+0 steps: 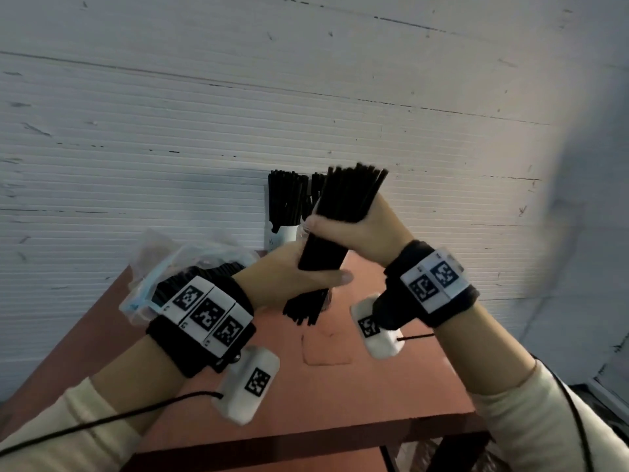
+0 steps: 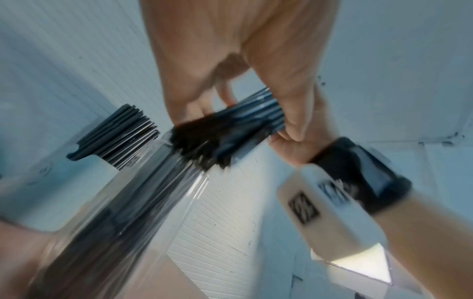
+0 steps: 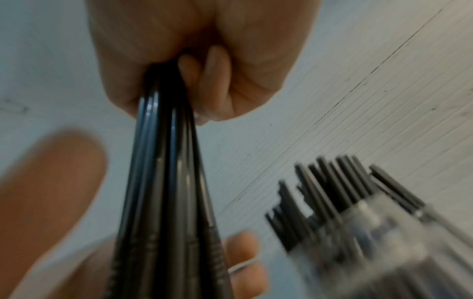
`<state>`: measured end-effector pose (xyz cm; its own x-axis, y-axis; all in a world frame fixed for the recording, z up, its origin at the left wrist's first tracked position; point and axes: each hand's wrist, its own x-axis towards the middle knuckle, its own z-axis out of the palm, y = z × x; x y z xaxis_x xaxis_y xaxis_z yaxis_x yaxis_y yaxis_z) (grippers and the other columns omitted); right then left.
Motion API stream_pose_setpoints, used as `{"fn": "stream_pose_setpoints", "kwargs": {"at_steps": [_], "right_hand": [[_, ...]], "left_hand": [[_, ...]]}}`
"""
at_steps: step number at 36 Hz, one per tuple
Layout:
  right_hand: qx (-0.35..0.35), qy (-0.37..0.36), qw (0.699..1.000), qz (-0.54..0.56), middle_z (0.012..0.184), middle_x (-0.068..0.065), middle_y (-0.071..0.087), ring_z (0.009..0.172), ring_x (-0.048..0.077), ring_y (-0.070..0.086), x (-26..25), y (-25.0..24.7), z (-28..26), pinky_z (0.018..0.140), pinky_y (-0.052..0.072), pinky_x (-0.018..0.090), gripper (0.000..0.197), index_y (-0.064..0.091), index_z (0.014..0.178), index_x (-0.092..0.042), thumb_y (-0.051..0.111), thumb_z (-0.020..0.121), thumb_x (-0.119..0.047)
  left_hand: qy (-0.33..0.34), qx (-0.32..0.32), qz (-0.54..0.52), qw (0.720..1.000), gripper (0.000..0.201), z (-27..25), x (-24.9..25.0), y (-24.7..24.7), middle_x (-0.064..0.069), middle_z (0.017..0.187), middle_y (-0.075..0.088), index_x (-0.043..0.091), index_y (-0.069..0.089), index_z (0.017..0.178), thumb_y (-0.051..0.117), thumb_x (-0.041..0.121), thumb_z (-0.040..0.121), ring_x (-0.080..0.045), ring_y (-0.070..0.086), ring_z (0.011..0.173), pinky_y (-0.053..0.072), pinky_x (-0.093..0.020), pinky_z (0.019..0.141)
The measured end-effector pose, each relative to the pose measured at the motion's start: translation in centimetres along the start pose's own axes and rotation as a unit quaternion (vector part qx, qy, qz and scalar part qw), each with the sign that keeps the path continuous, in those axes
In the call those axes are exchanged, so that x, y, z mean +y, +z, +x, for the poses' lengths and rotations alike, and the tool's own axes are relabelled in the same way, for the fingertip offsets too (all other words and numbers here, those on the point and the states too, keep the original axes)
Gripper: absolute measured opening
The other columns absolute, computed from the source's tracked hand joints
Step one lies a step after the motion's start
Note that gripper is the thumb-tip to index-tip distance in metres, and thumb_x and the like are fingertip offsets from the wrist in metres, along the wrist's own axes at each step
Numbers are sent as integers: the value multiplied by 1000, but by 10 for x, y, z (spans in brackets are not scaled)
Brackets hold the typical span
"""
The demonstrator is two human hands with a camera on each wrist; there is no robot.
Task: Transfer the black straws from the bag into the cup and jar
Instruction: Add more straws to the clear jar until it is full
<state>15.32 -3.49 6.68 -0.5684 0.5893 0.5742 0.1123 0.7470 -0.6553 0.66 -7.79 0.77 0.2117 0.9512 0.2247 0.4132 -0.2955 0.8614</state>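
Behind the held straws [image 1: 340, 212], a cup [image 1: 284, 233] holds straws, bag [image 1: 177, 264] left

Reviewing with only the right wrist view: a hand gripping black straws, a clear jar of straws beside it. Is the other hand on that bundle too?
Observer: Yes. In the head view the left hand grips the bundle of black straws lower down, below the right hand.
Operator: Where is the bag?
Observer: The plastic bag lies on the red-brown table behind the left wrist, with more straws inside.
Operator: And the cup?
Observer: A white cup stands at the table's far edge, against the wall, with straws in it.
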Motion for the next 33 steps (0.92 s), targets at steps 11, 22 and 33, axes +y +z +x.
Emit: {"fn": "stream_pose_setpoints", "kwargs": {"at_steps": [11,22,33], "right_hand": [[206,65,969,121,80,10,59,73,24,60,12,-65,68,66,44,40,17,58,81,-14,73,76,-18],[155,131,977,60,71,5,57,71,23,58,57,-68,105,63,43,35,19,55,76,-15,74,79,-17],[8,98,993,-62,59,-14,58,58,-1,59,64,-40,98,56,45,16,26,55,64,-21,73,83,-19]], "left_hand": [[-14,213,-26,977,138,55,-10,-11,-3,157,10,35,-6,150,94,37,55,-15,15,145,22,-40,119],[-63,133,-48,988,94,76,-41,-15,14,108,64,16,37,142,88,23,64,8,61,92,47,-8,72],[-66,127,-13,990,90,78,-48,-19,10,112,68,20,43,138,90,31,62,-2,64,103,49,-23,93]]}}
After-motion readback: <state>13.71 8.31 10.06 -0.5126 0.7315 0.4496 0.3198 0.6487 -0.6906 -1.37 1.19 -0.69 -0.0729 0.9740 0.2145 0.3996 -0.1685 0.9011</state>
